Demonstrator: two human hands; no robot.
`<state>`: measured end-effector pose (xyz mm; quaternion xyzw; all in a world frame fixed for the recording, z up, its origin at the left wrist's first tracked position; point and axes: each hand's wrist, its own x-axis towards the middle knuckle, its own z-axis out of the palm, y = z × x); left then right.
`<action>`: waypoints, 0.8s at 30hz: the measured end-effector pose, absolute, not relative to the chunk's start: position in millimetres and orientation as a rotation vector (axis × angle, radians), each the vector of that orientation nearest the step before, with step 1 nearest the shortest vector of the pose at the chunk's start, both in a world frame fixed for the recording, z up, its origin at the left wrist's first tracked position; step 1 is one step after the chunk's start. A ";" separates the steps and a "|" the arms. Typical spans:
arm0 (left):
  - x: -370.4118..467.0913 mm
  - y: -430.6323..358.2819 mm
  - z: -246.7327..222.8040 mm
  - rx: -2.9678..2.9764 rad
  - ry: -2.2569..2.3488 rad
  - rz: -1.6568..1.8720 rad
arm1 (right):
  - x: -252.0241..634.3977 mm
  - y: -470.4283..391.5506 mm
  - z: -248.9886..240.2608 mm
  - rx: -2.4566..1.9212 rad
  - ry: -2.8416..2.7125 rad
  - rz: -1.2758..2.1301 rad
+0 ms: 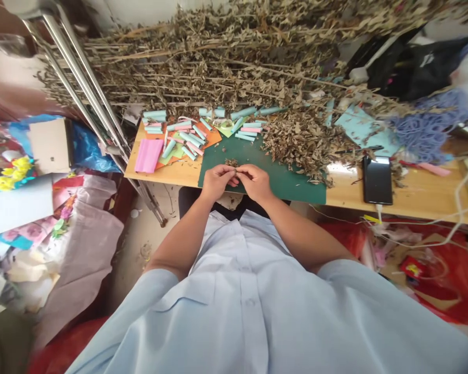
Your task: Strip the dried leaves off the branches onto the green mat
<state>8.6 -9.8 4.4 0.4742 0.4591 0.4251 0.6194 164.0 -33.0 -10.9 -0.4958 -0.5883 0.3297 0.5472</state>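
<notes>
My left hand (217,182) and my right hand (256,182) meet at the near edge of a dark green mat (234,148). Thumbs and fingertips of both are pinched together on a small bit of dried leaves, mostly hidden by the fingers. Just beyond the fingertips lies a small clump of brown leaf crumbs (231,162). On the mat's right side a heap of loose dried leaves (304,140) spreads out. Rolled paper tubes (191,139), blue and pink, lie to the left and behind, several of them on orange and green paper sheets.
Dried leafy stalks (218,67) are piled along the back. A phone (377,181) with a white cable lies at right, near blue-purple cord (429,127). Pink paper (148,156) sits at the table's left end, beside metal poles (86,78). Clutter stands on both sides.
</notes>
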 end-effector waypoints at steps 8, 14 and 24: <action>4.4 -8.1 2.0 1.115 1.043 0.948 | 165.0 -32.0 -14.1 -1.276 -1.301 0.922; 1.6 -7.6 -0.3 1.085 1.001 0.974 | 165.4 -26.4 -14.2 -1.271 -1.080 1.016; 5.6 -9.2 2.9 1.154 0.983 0.954 | 164.9 -33.5 -9.8 -1.274 -1.291 0.888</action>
